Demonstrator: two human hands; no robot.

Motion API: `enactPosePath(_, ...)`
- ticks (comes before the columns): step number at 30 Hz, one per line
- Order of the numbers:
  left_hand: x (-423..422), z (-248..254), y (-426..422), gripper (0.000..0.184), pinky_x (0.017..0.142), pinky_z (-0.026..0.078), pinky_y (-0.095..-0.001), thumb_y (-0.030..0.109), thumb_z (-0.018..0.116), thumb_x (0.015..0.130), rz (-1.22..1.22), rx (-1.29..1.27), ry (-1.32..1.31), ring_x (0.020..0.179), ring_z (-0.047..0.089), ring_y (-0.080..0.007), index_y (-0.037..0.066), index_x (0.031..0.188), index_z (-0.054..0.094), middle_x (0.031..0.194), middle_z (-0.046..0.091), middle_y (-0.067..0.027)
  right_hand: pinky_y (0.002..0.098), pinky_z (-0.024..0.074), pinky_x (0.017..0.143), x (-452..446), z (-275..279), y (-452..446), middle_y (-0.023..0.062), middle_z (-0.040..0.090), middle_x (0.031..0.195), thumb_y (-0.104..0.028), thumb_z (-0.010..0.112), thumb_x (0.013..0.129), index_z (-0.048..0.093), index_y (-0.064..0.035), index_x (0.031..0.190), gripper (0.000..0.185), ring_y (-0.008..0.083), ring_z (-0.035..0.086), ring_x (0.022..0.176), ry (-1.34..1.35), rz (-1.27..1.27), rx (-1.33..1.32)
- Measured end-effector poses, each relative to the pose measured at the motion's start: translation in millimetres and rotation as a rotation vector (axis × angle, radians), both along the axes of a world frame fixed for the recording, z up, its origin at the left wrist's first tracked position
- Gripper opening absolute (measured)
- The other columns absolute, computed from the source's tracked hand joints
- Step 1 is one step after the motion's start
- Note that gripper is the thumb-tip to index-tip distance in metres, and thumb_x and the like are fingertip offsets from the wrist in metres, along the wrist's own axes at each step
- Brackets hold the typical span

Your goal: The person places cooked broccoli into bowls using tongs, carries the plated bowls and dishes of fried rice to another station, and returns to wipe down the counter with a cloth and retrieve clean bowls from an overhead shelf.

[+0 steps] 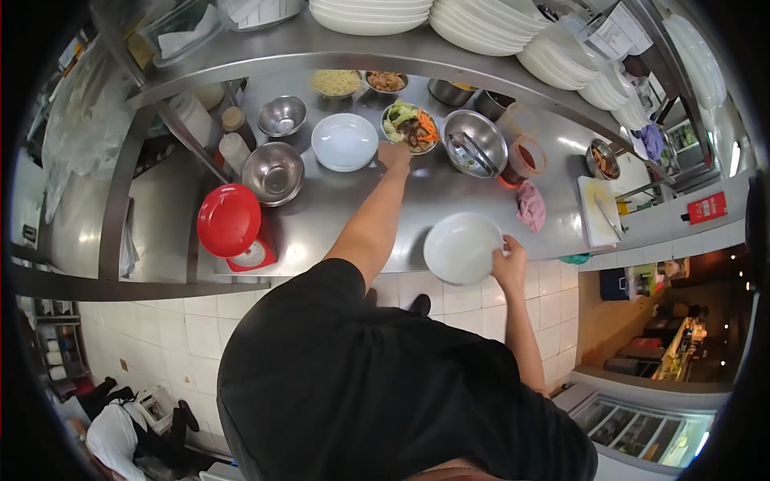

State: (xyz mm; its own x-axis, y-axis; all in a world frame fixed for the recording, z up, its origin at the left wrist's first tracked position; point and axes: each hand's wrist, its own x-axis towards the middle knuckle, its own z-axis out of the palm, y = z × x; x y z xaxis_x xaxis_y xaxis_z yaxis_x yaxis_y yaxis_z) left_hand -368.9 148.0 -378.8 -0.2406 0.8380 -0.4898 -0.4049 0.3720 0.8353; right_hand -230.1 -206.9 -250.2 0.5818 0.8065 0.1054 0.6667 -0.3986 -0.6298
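My right hand (511, 260) pinches the right rim of an empty white bowl (459, 248), which is over the counter's front edge. My left hand (393, 154) reaches forward, closed at the near-left rim of a bowl of lettuce, shredded carrot and brown pieces (411, 130); its fingertips are partly hidden. Just left of that hand is a pale shallow dish (344, 142). To the right of the filled bowl stands a steel bowl (473, 143) with tongs (479, 154) in it.
A red scale (229, 220) and steel bowls (273, 174) stand left. A container of red sauce (523, 160), a pink cloth (530, 206) and a cutting board with a knife (599, 210) lie right. Stacked white bowls (485, 24) fill the overhead shelf. Another person (120, 437) is behind, lower left.
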Motion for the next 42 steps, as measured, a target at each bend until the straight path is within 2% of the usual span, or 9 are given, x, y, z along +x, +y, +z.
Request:
enactPosePath(8,-46,59,-20,0.028,0.059,0.067,-0.0424,-0.002,0.066,0.084,-0.158,0.042,0.057,0.086,0.072,-0.0323,-0.007,0.109,0.054,0.107,0.063,-0.0205,0.0395,0.0563,0.072,-23,-153,163,0.0192,0.070,0.091,-0.003,0.063,0.082,0.063,0.0094,0.115,0.036,0.0291,0.069,0.078,0.463,-0.219,0.216)
enactPosePath(11,-57,58,-24,0.028,0.061,0.066,-0.0429,-0.003,0.064,0.085,-0.205,0.067,0.059,0.083,0.071,-0.0320,-0.008,0.110,0.052,0.105,0.063,-0.0205,0.0334,0.0573,0.050,-53,-124,198,0.0186,0.067,0.095,-0.001,0.058,0.090,0.057,0.0111,0.120,0.033,0.0252,0.069,0.072,0.787,-0.235,0.297)
enactPosePath(14,-61,38,-18,0.029,0.062,0.066,-0.0429,-0.003,0.063,0.086,-0.227,0.086,-0.041,0.080,0.070,-0.0318,-0.008,0.111,0.050,0.105,0.063,-0.0201,0.0355,0.0602,0.062,-48,-133,207,0.0184,0.066,0.099,-0.006,0.058,0.096,0.059,0.0090,0.118,0.027,0.0255,0.069,0.078,0.950,-0.235,0.349)
enactPosePath(23,-31,16,-44,0.038,0.057,0.066,-0.0385,-0.003,0.071,0.080,-0.062,0.014,-0.033,0.081,0.069,-0.0317,-0.006,0.112,0.051,0.111,0.059,-0.0203,0.0325,0.0585,0.064,7,-120,62,0.0134,0.071,0.093,-0.015,0.060,0.099,0.065,0.0047,0.111,0.024,0.0198,0.069,0.076,0.951,-0.005,-0.006)
enactPosePath(29,-56,29,-61,0.087,0.091,0.054,-0.0622,0.037,0.084,0.083,0.031,-0.218,-0.241,0.115,0.052,-0.0418,0.000,0.144,0.034,0.139,0.041,-0.0238,0.0273,0.0521,0.057,43,-132,-58,0.0113,0.071,0.086,-0.016,0.061,0.097,0.067,0.0026,0.104,0.021,0.0156,0.067,0.069,0.859,-0.131,-0.036)
enactPosePath(33,-58,27,-36,0.120,0.109,0.032,-0.0726,0.062,0.080,0.077,-0.294,-0.161,-0.500,0.142,0.027,-0.0463,0.023,0.162,0.004,0.163,0.007,-0.0192,0.0307,0.0546,0.059,71,-147,-113,0.0109,0.072,0.091,-0.019,0.060,0.097,0.067,0.0003,0.106,0.022,0.0177,0.070,0.071,0.915,-0.254,-0.134)
enactPosePath(35,-36,43,-52,0.087,0.104,0.030,-0.0767,0.074,0.054,0.088,-0.417,0.099,-0.340,0.149,0.023,-0.0440,0.031,0.159,0.027,0.167,0.017,-0.0098,0.0312,0.0546,0.059,89,-153,-137,0.0109,0.072,0.091,-0.018,0.060,0.096,0.067,0.0006,0.106,0.022,0.0181,0.070,0.071,0.925,-0.348,-0.123)
enactPosePath(37,-43,-4,-3,0.084,0.098,0.035,-0.0745,0.079,0.039,0.090,-0.708,0.073,-0.812,0.145,0.033,-0.0441,0.031,0.157,0.033,0.161,0.036,-0.0084,0.0319,0.0543,0.061,108,-146,-145,0.0127,0.072,0.084,-0.015,0.060,0.091,0.070,0.0030,0.099,0.022,0.0198,0.069,0.072,0.888,-0.293,-0.129)
enactPosePath(42,-27,-4,14,0.082,0.102,0.033,-0.0769,0.072,0.052,0.087,-0.430,0.117,-0.448,0.147,0.028,-0.0430,0.030,0.155,0.034,0.164,0.028,-0.0043,0.0395,0.0555,0.077,208,-163,-182,0.0186,0.074,0.083,-0.015,0.061,0.087,0.072,0.0029,0.095,0.022,0.0289,0.071,0.081,0.669,-0.175,-0.099)
